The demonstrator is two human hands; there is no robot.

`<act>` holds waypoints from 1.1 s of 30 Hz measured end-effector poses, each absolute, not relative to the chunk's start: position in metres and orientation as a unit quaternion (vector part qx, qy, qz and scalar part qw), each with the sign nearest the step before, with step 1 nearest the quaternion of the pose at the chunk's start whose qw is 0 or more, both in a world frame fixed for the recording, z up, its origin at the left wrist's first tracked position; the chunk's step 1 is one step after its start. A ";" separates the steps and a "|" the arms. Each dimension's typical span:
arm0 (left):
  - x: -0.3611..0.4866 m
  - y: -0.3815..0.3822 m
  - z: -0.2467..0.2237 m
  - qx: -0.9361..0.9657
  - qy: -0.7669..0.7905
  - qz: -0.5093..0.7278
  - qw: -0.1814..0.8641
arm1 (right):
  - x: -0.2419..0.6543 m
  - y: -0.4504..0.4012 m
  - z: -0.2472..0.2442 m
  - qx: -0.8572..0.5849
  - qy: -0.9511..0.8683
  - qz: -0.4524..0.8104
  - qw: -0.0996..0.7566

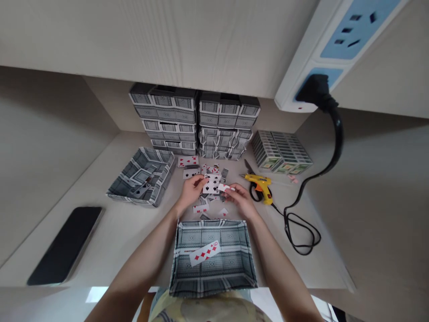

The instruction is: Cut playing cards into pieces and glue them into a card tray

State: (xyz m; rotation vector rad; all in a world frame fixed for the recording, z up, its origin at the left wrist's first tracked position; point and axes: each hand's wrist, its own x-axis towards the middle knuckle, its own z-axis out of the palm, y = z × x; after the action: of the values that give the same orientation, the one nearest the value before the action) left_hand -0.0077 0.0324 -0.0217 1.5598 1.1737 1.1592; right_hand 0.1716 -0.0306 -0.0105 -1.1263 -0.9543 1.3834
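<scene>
My left hand (191,191) pinches a spade playing card (212,183) by its left edge, face up. In my right hand (241,199) is a smaller piece of a red-marked card (225,188), held against or just beside the spade card's right edge. Beneath both hands lie scattered cut card pieces (201,208). Close to my body stands an open box made of playing cards (214,286), with a cut strip of a diamond card (205,253) inside it. Small card stacks (187,162) lie just beyond my left hand.
Stacked card-built boxes (174,107) line the back. Another open card box (115,195) and a black phone (67,246) are on the left. On the right are a yellow glue gun (263,184), black scissors, packed card decks (281,152) and a cable hanging from a power strip (301,85).
</scene>
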 end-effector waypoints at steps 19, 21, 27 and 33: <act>-0.007 0.031 -0.020 0.633 0.460 0.457 0.423 | 0.172 -0.031 -0.007 -0.496 -0.420 0.603 0.462; -0.007 0.031 -0.020 0.634 0.459 0.459 0.420 | 0.172 -0.031 -0.007 -0.493 -0.437 0.596 0.459; -0.008 0.032 -0.023 0.649 0.456 0.452 0.407 | 0.174 -0.031 -0.009 -0.469 -0.440 0.619 0.451; -0.008 0.030 -0.021 0.658 0.450 0.442 0.411 | 0.173 -0.031 -0.009 -0.476 -0.430 0.621 0.451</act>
State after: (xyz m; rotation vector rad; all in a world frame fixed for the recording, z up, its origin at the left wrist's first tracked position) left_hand -0.0082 0.0298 -0.0215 1.6572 1.1326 1.1113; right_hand 0.1726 -0.0310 -0.0085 -1.1758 -1.0623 1.5335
